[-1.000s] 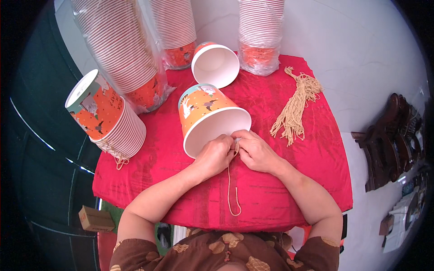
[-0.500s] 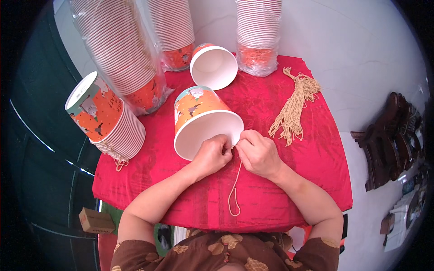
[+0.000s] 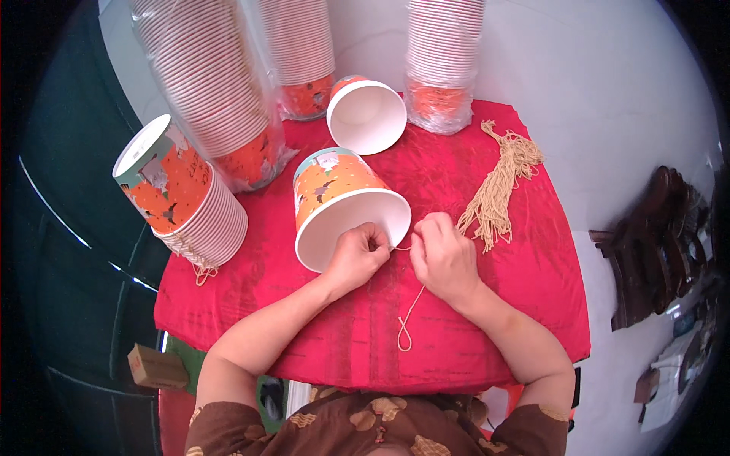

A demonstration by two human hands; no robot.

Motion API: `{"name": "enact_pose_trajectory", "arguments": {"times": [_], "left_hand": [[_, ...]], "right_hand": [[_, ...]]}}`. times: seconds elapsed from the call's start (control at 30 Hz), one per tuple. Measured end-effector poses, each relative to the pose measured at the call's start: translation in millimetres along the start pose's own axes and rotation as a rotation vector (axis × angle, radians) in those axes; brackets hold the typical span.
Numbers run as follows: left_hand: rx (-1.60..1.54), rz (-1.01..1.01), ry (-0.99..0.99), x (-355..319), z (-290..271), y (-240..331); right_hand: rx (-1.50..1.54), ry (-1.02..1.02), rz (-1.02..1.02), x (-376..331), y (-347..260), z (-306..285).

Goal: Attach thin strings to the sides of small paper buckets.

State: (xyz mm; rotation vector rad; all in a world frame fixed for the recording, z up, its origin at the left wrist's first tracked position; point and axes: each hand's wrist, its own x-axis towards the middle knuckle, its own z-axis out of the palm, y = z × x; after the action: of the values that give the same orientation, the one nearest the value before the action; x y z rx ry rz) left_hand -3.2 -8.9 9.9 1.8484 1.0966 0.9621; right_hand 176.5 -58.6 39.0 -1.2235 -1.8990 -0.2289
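Observation:
An orange printed paper bucket (image 3: pixel 342 182) lies on its side, its white mouth facing me. My left hand (image 3: pixel 356 254) is closed at the near right of the rim, pinching it, with the fingertips partly hidden inside the mouth. From that spot a thin tan string (image 3: pixel 402 248) runs taut to my right hand (image 3: pixel 447 257). The right hand is closed on the string, a little right of the bucket and apart from it. Below the right hand the string's loose end trails over the red cloth and finishes in a small loop.
A bundle of tan strings (image 3: pixel 502 186) lies at the right on the red tablecloth (image 3: pixel 487 327). Another bucket (image 3: pixel 366 118) lies behind. Nested buckets (image 3: pixel 199 213) with strings stand at left. Tall plastic-wrapped stacks (image 3: pixel 201 83) rise at the back. A cardboard box (image 3: pixel 157 366) sits lower left.
My right hand has moved right, away from the rim, drawing the string out between the hands. The left hand stays at the rim. The trailing loop has shifted slightly right and up.

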Motion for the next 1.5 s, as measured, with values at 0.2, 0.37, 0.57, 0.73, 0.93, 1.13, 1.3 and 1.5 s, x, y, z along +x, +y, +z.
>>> {"name": "enact_pose_trajectory", "arguments": {"times": [0.2,0.37,0.57,0.73,0.93,1.13,1.3,1.5], "left_hand": [[0.021,0.011,0.002,1.2,-0.6,0.2],[0.009,0.050,-0.026,1.5,-3.8,-7.0],[-0.250,-0.243,-0.107,5.5,-7.7,8.6],[-0.259,-0.282,-0.101,5.1,-8.2,12.7],[-0.296,-0.254,-0.099,3.7,-8.1,11.7],[-0.277,-0.231,-0.072,2.8,-5.1,11.1],[-0.268,-0.261,-0.085,3.7,-5.4,12.7],[-0.268,-0.263,-0.118,3.7,-6.4,9.8]], "right_hand": [[0.214,-0.189,0.118,-17.3,-5.4,27.3],[0.293,-0.237,0.151,-14.2,-1.7,33.5],[0.292,-0.245,0.097,-14.8,9.1,38.0],[0.322,-0.204,0.073,-15.6,7.1,37.0],[0.365,-0.152,0.106,-16.6,6.8,41.3],[0.339,-0.150,0.133,-14.7,6.1,42.1],[0.338,-0.154,0.140,-14.4,7.1,43.8],[0.427,-0.169,0.249,-14.0,7.3,43.1]]}}
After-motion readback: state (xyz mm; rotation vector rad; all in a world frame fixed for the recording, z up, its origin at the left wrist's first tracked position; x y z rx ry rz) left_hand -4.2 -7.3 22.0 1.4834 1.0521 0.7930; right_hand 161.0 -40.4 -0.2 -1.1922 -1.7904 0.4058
